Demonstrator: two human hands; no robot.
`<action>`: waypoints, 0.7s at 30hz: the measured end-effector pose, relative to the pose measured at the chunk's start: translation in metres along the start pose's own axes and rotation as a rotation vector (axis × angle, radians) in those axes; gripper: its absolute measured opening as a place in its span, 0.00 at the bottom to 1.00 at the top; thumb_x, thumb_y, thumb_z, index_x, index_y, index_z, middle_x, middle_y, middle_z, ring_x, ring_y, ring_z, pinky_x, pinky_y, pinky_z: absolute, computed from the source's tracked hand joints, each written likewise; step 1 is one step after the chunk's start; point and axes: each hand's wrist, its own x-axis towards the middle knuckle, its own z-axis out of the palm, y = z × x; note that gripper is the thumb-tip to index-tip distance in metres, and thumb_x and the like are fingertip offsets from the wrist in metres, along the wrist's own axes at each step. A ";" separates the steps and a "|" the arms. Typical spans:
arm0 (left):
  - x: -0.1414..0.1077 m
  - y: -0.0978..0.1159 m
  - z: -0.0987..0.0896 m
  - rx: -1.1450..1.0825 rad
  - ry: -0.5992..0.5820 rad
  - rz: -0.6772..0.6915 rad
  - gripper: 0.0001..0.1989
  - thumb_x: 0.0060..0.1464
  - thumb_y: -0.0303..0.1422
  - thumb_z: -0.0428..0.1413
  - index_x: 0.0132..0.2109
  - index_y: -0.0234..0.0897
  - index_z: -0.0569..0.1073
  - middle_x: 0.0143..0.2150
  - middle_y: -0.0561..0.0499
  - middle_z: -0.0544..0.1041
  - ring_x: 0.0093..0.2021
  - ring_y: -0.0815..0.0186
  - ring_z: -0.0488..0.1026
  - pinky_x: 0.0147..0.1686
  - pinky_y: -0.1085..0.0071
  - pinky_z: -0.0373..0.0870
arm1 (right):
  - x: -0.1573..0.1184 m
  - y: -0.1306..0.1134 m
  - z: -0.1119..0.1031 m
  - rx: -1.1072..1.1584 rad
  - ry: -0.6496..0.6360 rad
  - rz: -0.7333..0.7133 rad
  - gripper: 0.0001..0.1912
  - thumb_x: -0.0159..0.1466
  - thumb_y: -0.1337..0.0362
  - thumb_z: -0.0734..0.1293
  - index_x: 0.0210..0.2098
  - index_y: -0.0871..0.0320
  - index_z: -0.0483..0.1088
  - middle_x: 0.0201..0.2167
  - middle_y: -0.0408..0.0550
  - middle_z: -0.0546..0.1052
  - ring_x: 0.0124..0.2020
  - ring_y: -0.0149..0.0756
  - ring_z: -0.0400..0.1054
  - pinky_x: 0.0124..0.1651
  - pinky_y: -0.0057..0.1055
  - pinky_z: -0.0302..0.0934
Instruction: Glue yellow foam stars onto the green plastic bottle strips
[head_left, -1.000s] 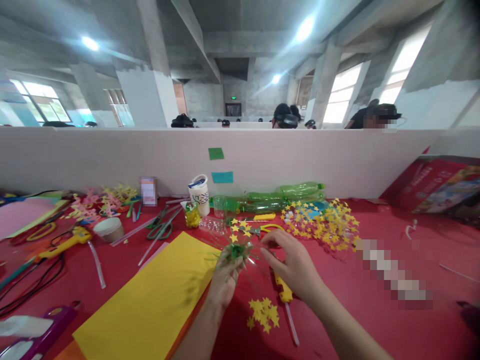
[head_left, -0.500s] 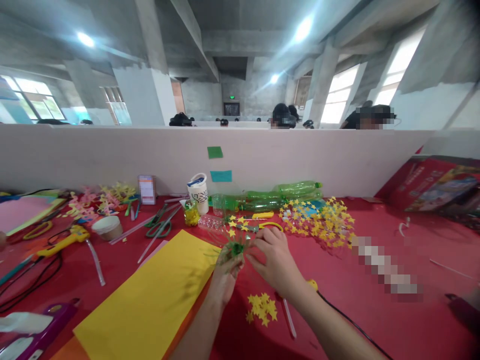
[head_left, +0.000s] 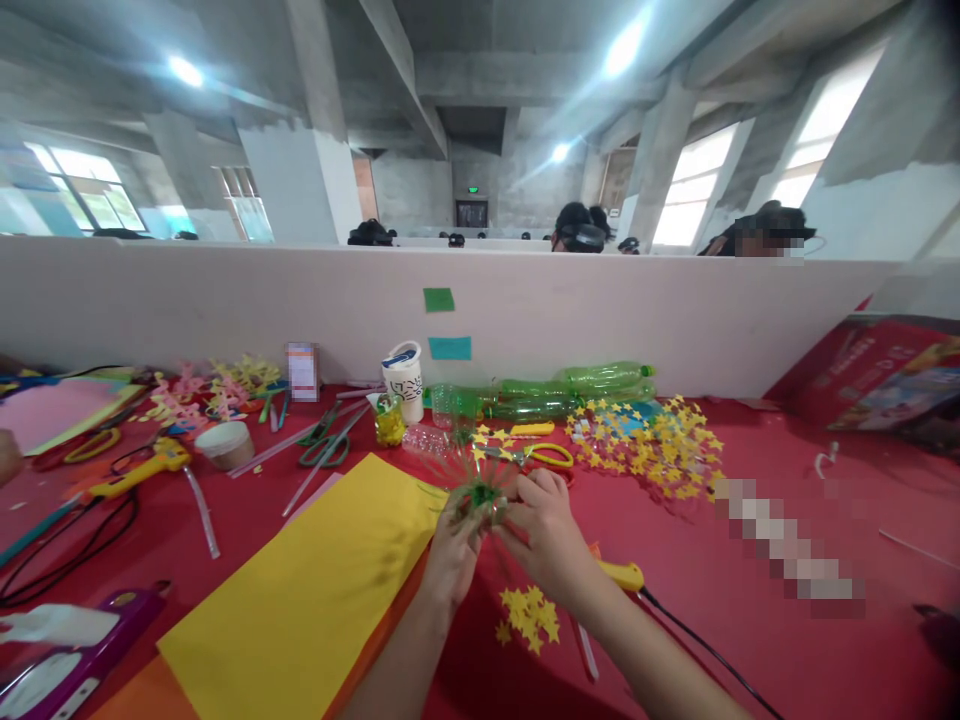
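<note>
A cut green plastic bottle piece (head_left: 482,493), with thin strips fanning out from it, is held up over the table in front of me. Yellow paper stars (head_left: 491,440) show at the tips of some strips. Its base sits in the closed fingers of my left hand (head_left: 454,550). From the right, my right hand (head_left: 546,525) pinches at the strips near the rim; what lies between its fingertips is partly hidden. Below the hands, a small heap of loose yellow stars (head_left: 531,617) lies on the red tabletop. A yellow glue gun (head_left: 622,575) lies partly under my right forearm.
Yellow paper (head_left: 300,590) covers the left front. Green bottles (head_left: 570,390), a white cup (head_left: 405,385) and a star-covered bunch (head_left: 652,445) stand or lie at the back. Scissors (head_left: 551,455), green-handled scissors (head_left: 322,450) and another yellow glue gun (head_left: 142,475) lie around. A white partition (head_left: 600,310) rises behind.
The view has shifted slightly, moving the scene a little to the right. The strips have turned in my hands, and the right hand has closed in on the bottle piece. More of the glue gun shows.
</note>
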 end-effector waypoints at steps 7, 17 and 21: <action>0.002 0.001 -0.005 0.015 0.019 -0.025 0.14 0.40 0.24 0.63 0.37 0.38 0.73 0.34 0.54 0.77 0.32 0.72 0.73 0.33 0.77 0.66 | 0.004 0.000 -0.009 -0.011 0.043 0.066 0.02 0.58 0.66 0.65 0.29 0.55 0.70 0.31 0.44 0.68 0.37 0.37 0.56 0.45 0.39 0.50; 0.002 0.000 -0.004 0.019 0.024 -0.071 0.14 0.39 0.23 0.63 0.37 0.38 0.73 0.36 0.54 0.77 0.35 0.72 0.73 0.36 0.77 0.67 | 0.004 -0.003 -0.016 0.027 0.036 0.062 0.03 0.59 0.66 0.65 0.28 0.55 0.69 0.32 0.44 0.69 0.38 0.37 0.57 0.47 0.39 0.50; 0.000 0.002 -0.001 0.017 0.026 -0.090 0.15 0.39 0.24 0.63 0.37 0.39 0.73 0.35 0.54 0.77 0.33 0.72 0.73 0.35 0.77 0.67 | 0.003 -0.001 -0.015 0.022 0.058 0.065 0.03 0.58 0.66 0.65 0.28 0.55 0.69 0.32 0.44 0.69 0.38 0.37 0.56 0.47 0.40 0.50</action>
